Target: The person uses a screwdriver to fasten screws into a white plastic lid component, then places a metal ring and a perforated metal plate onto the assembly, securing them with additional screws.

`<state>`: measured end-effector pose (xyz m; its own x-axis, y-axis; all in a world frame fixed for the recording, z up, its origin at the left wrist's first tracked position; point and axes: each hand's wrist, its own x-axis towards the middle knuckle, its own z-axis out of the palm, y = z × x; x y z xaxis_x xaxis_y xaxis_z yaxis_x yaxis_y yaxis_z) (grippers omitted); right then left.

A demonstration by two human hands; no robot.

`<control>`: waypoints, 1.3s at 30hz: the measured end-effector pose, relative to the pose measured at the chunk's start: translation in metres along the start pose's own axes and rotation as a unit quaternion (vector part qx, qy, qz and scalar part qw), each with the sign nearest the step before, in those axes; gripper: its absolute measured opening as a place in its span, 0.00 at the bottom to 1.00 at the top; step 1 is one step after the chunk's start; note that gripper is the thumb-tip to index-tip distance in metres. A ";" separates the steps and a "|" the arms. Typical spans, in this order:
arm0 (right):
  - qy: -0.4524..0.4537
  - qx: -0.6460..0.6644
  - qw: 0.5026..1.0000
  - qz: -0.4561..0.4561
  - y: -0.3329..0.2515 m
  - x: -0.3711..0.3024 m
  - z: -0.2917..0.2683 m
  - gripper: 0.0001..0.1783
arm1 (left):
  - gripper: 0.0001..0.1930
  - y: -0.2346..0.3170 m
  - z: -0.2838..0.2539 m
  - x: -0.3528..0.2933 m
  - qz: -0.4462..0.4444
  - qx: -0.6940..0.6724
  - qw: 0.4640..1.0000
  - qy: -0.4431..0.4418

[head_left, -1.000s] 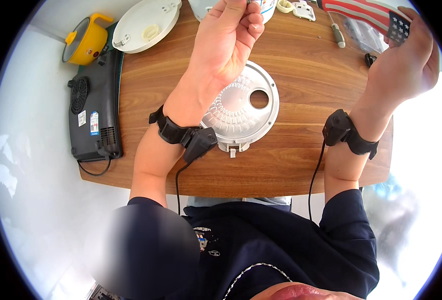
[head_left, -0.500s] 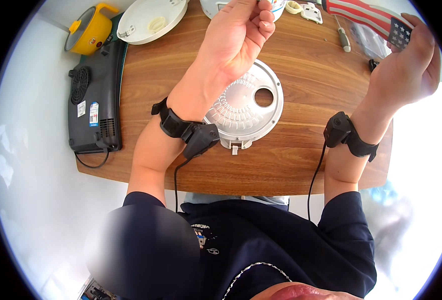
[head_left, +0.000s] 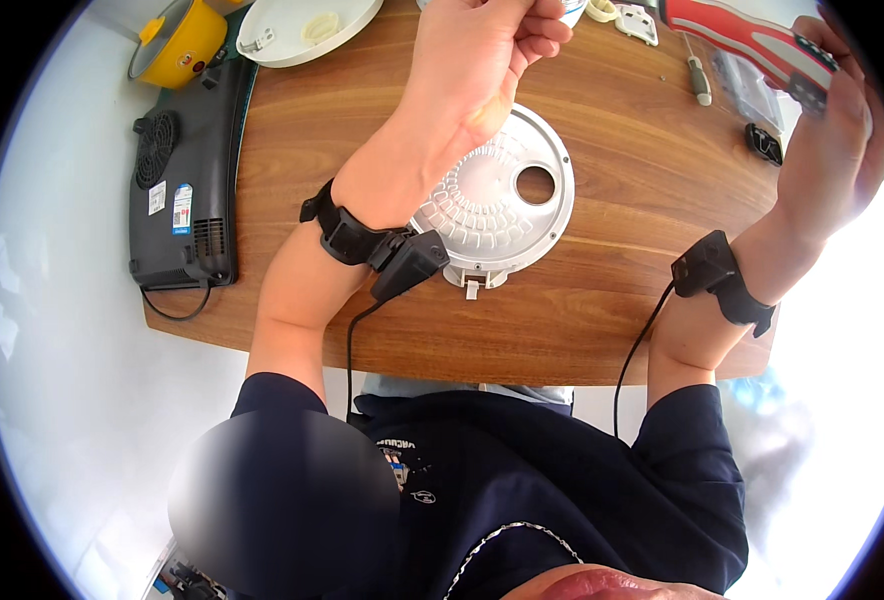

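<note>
My right hand (head_left: 834, 140), at the upper right, is closed around the thick handle of a red, white and dark grey hand tool (head_left: 737, 35). The tool points left, and its dark front end runs off near the top edge. My left hand (head_left: 472, 65) is raised at the top centre with its fingers curled together. Whatever lies between those fingertips is cut off by the frame's upper edge. Below the left wrist, a round silver-white cover (head_left: 507, 205) with a ribbed pattern and one round hole rests on the wooden table, partly hidden by that forearm.
A black appliance (head_left: 187, 180) with a fan grille and a yellow pot (head_left: 197, 45) stand on the left. Behind lies a round white lid (head_left: 352, 20). At the back right are a white plastic part (head_left: 637, 25), a screwdriver (head_left: 700, 82), a clear bag (head_left: 747, 95) and a black object (head_left: 763, 145).
My right hand has shifted right and turned the tool, so its patterned side shows differently. My left hand has moved slightly right and up. The whole view has tilted a little.
</note>
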<state>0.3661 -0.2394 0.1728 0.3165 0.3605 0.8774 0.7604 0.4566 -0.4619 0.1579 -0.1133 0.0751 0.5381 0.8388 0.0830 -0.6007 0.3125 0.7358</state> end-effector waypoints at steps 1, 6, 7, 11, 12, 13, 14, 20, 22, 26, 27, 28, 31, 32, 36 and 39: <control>-0.048 0.071 0.995 0.055 0.016 0.003 -0.018 0.18 | 0.13 0.002 0.006 -0.002 -0.002 0.005 1.000 -0.003; -0.062 0.083 0.992 0.068 0.024 0.006 -0.028 0.22 | 0.10 0.017 0.019 -0.012 -0.040 0.081 0.993 -0.079; -0.066 0.085 0.992 0.068 0.022 0.007 -0.029 0.23 | 0.09 0.024 0.018 -0.014 -0.066 0.119 0.983 -0.120; -0.099 0.088 0.989 0.072 0.014 0.005 -0.028 0.28 | 0.12 0.050 0.023 -0.028 -0.126 0.242 0.911 -0.308; -0.116 0.094 0.986 0.073 0.010 0.003 -0.023 0.29 | 0.17 0.045 0.018 -0.035 -0.089 0.331 0.879 -0.331; -0.134 0.095 0.984 0.073 0.007 0.001 -0.019 0.30 | 0.17 0.038 0.019 -0.042 -0.079 0.369 0.865 -0.331; -0.154 0.091 0.981 0.075 0.000 -0.002 -0.018 0.32 | 0.17 0.033 0.022 -0.050 -0.069 0.403 0.849 -0.334; -0.283 0.042 0.957 -0.044 -0.038 -0.024 0.003 0.33 | 0.18 -0.001 0.004 -0.065 -0.042 0.498 0.781 -0.374; -0.353 0.089 0.931 0.031 -0.059 -0.021 0.005 0.29 | 0.17 -0.006 -0.007 -0.066 -0.004 0.521 0.760 -0.388; -0.447 0.112 0.887 0.019 -0.055 -0.024 0.018 0.23 | 0.17 -0.012 -0.026 -0.072 0.055 0.551 0.733 -0.395; -0.467 0.121 0.876 0.007 -0.053 -0.026 0.024 0.22 | 0.17 -0.011 -0.029 -0.075 0.054 0.564 0.724 -0.393; -0.477 0.150 0.866 -0.028 -0.052 -0.026 0.032 0.22 | 0.16 -0.007 -0.033 -0.081 0.054 0.577 0.715 -0.391; -0.501 0.174 0.847 -0.046 -0.056 -0.030 0.038 0.21 | 0.15 -0.001 -0.042 -0.087 0.051 0.592 0.703 -0.391; -0.495 0.194 0.846 -0.047 -0.058 -0.032 0.040 0.21 | 0.15 0.000 -0.046 -0.090 0.058 0.589 0.703 -0.395; -0.519 0.194 0.832 -0.030 -0.065 -0.033 0.041 0.20 | 0.18 0.011 -0.050 -0.103 -0.005 0.572 0.712 -0.407; -0.516 0.212 0.829 -0.035 -0.064 -0.033 0.045 0.20 | 0.18 0.014 -0.047 -0.109 -0.106 0.564 0.721 -0.389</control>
<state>0.2811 -0.2435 0.1681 -0.5411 0.7246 0.4267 0.4189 0.6723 -0.6104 0.0624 -0.1796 0.0449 0.9791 0.1855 -0.0835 0.1715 -0.5321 0.8291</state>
